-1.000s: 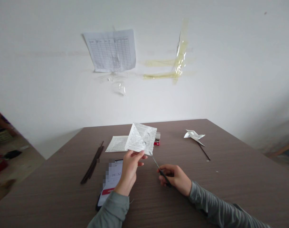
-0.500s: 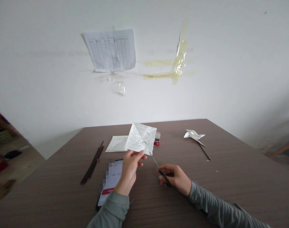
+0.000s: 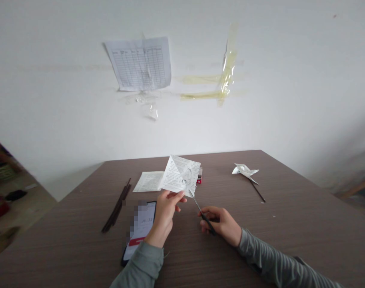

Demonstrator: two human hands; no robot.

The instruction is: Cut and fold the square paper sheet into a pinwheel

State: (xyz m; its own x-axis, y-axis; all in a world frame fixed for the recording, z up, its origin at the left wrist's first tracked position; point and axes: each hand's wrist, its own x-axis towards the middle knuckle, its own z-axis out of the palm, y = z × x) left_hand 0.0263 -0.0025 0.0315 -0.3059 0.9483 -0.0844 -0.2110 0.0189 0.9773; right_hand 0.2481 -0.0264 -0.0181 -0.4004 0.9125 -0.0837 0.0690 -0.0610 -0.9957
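Pinched at its lower edge by my left hand (image 3: 167, 214), a square sheet of printed paper (image 3: 179, 174) with diagonal creases is raised above the table. My right hand (image 3: 221, 224) grips a pair of scissors (image 3: 206, 222) with dark handles. The blades point up and to the left, and their tips meet the paper's lower right corner. Behind the paper's right edge a small red and clear box (image 3: 199, 176) is partly hidden. Another printed sheet (image 3: 148, 181) lies flat to the left, its right end covered by the held paper.
A paper pinwheel (image 3: 245, 171) on a dark stick rests at the right of the brown table (image 3: 290, 240). Several dark sticks (image 3: 118, 208) lie at the left, beside a phone (image 3: 140, 232) showing a timer. A taped sheet (image 3: 140, 64) hangs on the wall behind.
The held paper and my left hand have shifted slightly to the right, so the scissor tips reach further onto the paper's corner. My right hand has barely moved.
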